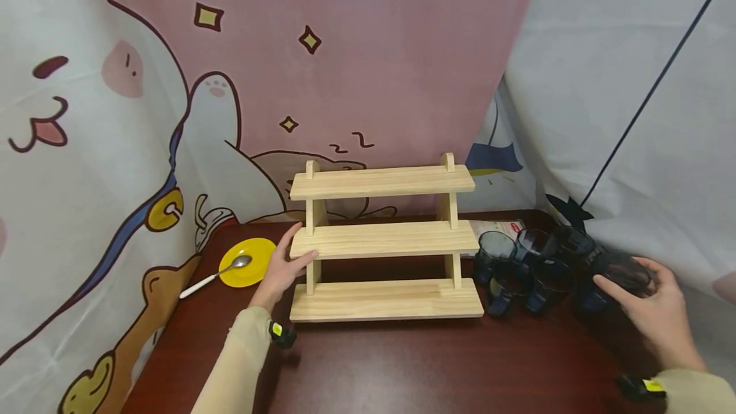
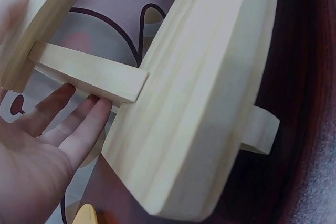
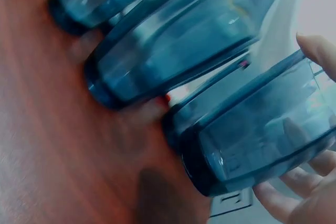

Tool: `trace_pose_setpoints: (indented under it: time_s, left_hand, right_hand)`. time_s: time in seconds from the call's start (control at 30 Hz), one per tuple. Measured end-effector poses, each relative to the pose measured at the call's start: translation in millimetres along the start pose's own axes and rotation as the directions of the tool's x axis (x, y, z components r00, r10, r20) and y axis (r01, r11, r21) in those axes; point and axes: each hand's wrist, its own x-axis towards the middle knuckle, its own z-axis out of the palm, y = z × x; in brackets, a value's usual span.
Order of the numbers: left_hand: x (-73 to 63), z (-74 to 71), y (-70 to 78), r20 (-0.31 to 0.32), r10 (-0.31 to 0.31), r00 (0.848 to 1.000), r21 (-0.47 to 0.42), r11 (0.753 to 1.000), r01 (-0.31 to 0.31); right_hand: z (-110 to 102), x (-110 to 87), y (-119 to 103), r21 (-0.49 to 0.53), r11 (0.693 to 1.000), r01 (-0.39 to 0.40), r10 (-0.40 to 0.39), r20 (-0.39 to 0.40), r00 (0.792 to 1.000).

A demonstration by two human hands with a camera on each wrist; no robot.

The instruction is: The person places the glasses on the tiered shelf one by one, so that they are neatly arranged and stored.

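A three-tier wooden display shelf (image 1: 384,240) stands on the table. My left hand (image 1: 283,271) grips its left end at the middle board, thumb on the board's front edge. In the left wrist view, the fingers of that hand (image 2: 47,156) touch a wooden upright (image 2: 89,72). On the right, my right hand (image 1: 661,312) holds a clear blue drinking glass (image 1: 623,273), thumb on one side and fingers on the other. The held glass (image 3: 257,135) is tilted in the right wrist view, beside several matching glasses (image 3: 168,45).
Several blue glasses (image 1: 508,283) stand close together just right of the shelf, with a printed paper (image 1: 506,229) behind them. At the left lie a yellow plate (image 1: 253,273) and a white-handled spoon (image 1: 201,286) resting on its rim. Patterned cloth (image 1: 368,69) hangs behind the dark red table (image 1: 437,369).
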Motion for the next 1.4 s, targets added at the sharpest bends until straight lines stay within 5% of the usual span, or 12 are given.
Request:
trace_pose_setpoints:
  time_s: [0.2,0.33,0.63,0.8,0.93,1.1,1.4]
  left_hand:
    - [0.6,-1.2,-0.3,-0.006,0.002,1.000,-0.014,1.000,-0.002]
    - [-0.6,-1.4,0.2,-0.010,0.002,1.000,-0.009,1.000,-0.002]
    - [-0.5,-3.0,0.4,-0.014,-0.015,1.000,-0.003,1.000,0.015]
    - [0.5,-2.3,-1.2,-0.011,-0.011,1.000,-0.008,1.000,0.011]
    - [-0.7,-0.3,-1.1,-0.015,-0.014,1.000,-0.020,1.000,0.014]
    - [-2.1,1.2,0.5,-0.017,-0.019,1.000,-0.022,1.000,0.019]
    - [-1.2,0.6,0.3,-0.013,-0.019,1.000,-0.028,0.999,0.018]
  right_hand:
    - [-6,-3.4,-33,0.000,1.000,0.010,-0.010,-0.081,0.997]
    - [-10,-3.1,-56,-0.014,0.995,0.094,-0.095,-0.103,0.990]
    - [8,-2.7,-109,0.040,0.979,0.198,-0.196,-0.051,0.979]
    - [32,-2.8,-138,0.201,0.952,0.229,-0.243,0.048,0.969]
    - [56,-1.7,-154,0.142,0.954,0.265,-0.281,0.108,0.954]
    - [94,-3.4,-169,0.085,0.935,0.344,-0.354,0.177,0.918]
    - [160,-14.0,-212,0.232,0.892,0.389,-0.445,0.293,0.846]
